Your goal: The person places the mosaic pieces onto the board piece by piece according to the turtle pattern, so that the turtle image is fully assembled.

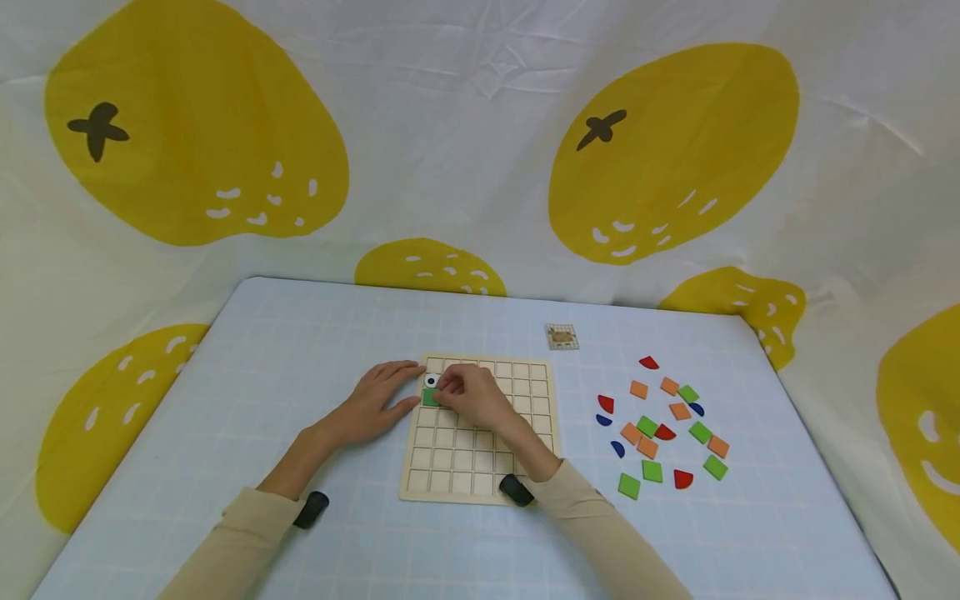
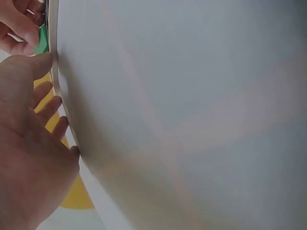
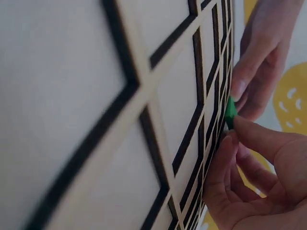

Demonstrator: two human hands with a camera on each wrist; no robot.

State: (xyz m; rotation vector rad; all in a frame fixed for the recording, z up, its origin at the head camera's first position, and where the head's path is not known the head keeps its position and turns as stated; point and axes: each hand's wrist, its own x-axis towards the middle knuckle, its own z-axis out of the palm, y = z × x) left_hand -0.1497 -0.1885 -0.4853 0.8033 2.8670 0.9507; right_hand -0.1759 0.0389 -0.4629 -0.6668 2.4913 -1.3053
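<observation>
A wooden grid board [image 1: 462, 461] lies on the table with square cells. In its leftmost column sits a white tile with a black eye ring [image 1: 431, 381]. Just below that tile is a green square tile [image 1: 430, 398], standing tilted in the right wrist view. Thumb and forefinger of my right hand [image 1: 476, 400] pinch the green tile at its edge [image 3: 231, 113]. My left hand [image 1: 375, 406] rests along the board's left edge, fingers extended and thumb close to the green tile. In the left wrist view, the left fingers [image 2: 50, 108] touch the board's side.
Right of the board lie scattered loose pieces: green squares [image 1: 652, 471], orange squares [image 1: 639, 389], red quarter-rounds [image 1: 683, 479] and blue half-rounds [image 1: 617, 449]. A small picture card [image 1: 562, 337] lies beyond the board's far right corner. A fruit-patterned cloth [image 1: 465, 150] hangs behind the table.
</observation>
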